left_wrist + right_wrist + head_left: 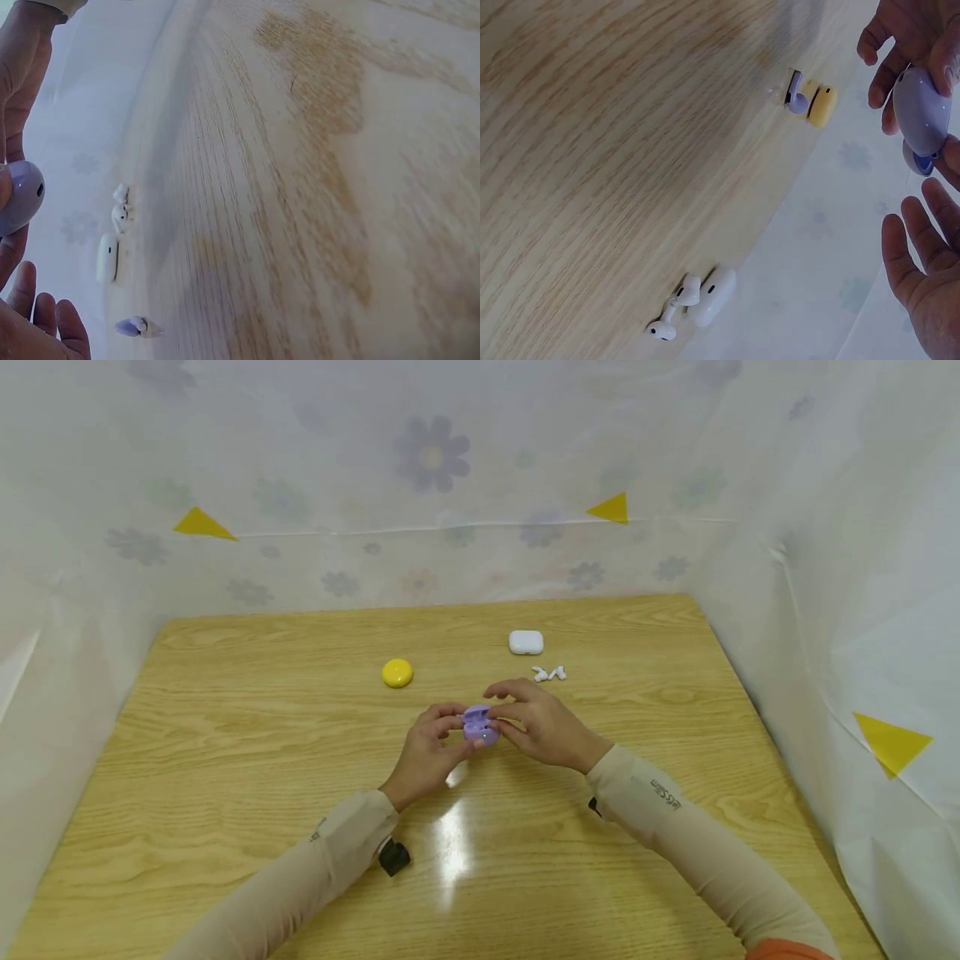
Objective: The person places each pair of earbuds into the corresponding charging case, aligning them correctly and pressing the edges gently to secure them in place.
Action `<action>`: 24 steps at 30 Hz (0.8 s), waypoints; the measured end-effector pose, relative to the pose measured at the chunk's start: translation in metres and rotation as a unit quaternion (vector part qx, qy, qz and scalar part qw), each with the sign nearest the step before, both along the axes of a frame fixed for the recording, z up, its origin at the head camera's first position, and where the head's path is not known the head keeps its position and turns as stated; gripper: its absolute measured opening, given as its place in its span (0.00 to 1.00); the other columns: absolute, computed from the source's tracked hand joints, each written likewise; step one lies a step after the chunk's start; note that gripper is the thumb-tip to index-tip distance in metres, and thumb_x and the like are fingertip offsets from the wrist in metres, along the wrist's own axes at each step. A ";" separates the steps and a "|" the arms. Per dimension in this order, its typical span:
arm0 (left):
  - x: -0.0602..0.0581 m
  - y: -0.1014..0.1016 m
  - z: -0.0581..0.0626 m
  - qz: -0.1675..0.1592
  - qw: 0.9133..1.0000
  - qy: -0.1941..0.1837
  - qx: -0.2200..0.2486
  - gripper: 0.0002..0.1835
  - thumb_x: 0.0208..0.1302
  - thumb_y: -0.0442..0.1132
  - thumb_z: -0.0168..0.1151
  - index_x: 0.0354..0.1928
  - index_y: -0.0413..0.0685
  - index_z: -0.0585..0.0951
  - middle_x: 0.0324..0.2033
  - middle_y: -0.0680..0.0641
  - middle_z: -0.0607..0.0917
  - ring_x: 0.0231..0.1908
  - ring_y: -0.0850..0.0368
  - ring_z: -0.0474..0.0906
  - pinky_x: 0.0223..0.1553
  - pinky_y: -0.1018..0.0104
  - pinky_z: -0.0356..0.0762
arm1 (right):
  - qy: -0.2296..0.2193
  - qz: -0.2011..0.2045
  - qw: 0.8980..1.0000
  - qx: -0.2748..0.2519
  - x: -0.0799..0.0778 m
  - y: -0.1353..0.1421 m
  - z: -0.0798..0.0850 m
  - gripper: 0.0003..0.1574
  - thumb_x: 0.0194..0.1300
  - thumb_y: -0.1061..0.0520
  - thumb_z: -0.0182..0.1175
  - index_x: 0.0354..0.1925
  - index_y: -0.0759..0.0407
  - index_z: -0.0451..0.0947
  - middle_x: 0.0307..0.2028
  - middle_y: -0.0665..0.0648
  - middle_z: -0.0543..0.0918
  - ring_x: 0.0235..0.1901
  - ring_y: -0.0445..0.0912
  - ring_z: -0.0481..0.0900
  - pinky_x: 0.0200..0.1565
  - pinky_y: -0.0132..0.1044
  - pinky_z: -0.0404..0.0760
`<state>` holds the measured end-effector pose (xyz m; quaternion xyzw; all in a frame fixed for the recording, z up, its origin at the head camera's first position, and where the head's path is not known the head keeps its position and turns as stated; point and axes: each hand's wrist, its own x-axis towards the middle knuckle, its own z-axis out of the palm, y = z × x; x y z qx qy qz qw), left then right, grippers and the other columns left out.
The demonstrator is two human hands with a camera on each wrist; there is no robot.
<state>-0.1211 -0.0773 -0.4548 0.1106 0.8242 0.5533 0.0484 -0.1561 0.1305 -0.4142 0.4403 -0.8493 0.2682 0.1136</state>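
A purple earbud case stands with its lid up between the two hands in the head view. My left hand grips it from the left, thumb at the front and fingers behind. At the case's opening, my right hand brings thumb and index finger together on a small dark-tipped piece that looks like an earbud, mostly covered by the fingertips. The other right fingers stay raised. Another purple earbud lies on the table near the yellow case in the right wrist view; the left hand hides it from the head view.
A round yellow case lies on the wooden table, beyond the left hand. Behind the right hand are a closed white earbud case and two white earbuds. Floral sheeting rises past the table's far edge.
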 end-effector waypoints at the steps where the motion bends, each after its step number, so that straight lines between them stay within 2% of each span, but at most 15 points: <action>1: 0.000 0.000 0.000 0.000 1.000 -0.001 0.001 0.13 0.57 0.40 0.69 0.42 0.42 0.85 0.55 0.47 0.78 0.57 0.49 0.70 0.52 0.56 0.69 | -0.001 0.000 1.000 0.000 0.000 0.000 0.000 0.07 0.59 0.59 0.66 0.37 0.60 0.85 0.50 0.59 0.80 0.48 0.49 0.78 0.42 0.37 0.80; 6: 0.000 0.000 -0.001 0.000 1.000 0.002 -0.001 0.13 0.56 0.41 0.70 0.42 0.42 0.85 0.54 0.47 0.78 0.57 0.50 0.70 0.51 0.56 0.69 | 0.001 -0.001 1.000 -0.006 0.000 0.000 -0.001 0.07 0.59 0.60 0.67 0.37 0.61 0.85 0.50 0.59 0.80 0.48 0.49 0.78 0.42 0.37 0.81; 12: -0.001 0.000 0.000 0.004 1.000 -0.005 0.000 0.13 0.56 0.41 0.70 0.42 0.43 0.85 0.55 0.47 0.78 0.58 0.50 0.70 0.53 0.53 0.70 | -0.003 -0.004 0.999 -0.032 0.000 0.000 -0.001 0.07 0.58 0.61 0.67 0.37 0.61 0.83 0.50 0.61 0.80 0.48 0.51 0.79 0.44 0.39 0.81; 18: -0.001 -0.001 0.000 0.009 1.000 -0.011 -0.001 0.12 0.56 0.41 0.70 0.40 0.43 0.85 0.55 0.47 0.78 0.58 0.50 0.70 0.54 0.51 0.71 | -0.014 -0.020 0.997 -0.077 -0.001 0.000 -0.002 0.13 0.60 0.64 0.64 0.44 0.66 0.79 0.50 0.63 0.79 0.50 0.52 0.79 0.50 0.43 0.80; 24: 0.000 -0.003 0.001 0.011 1.000 -0.008 -0.003 0.13 0.55 0.41 0.71 0.41 0.43 0.85 0.55 0.47 0.78 0.59 0.49 0.70 0.54 0.50 0.71 | -0.045 -0.050 0.991 -0.112 -0.007 0.002 -0.006 0.15 0.63 0.65 0.59 0.49 0.68 0.76 0.49 0.65 0.80 0.48 0.54 0.80 0.45 0.47 0.82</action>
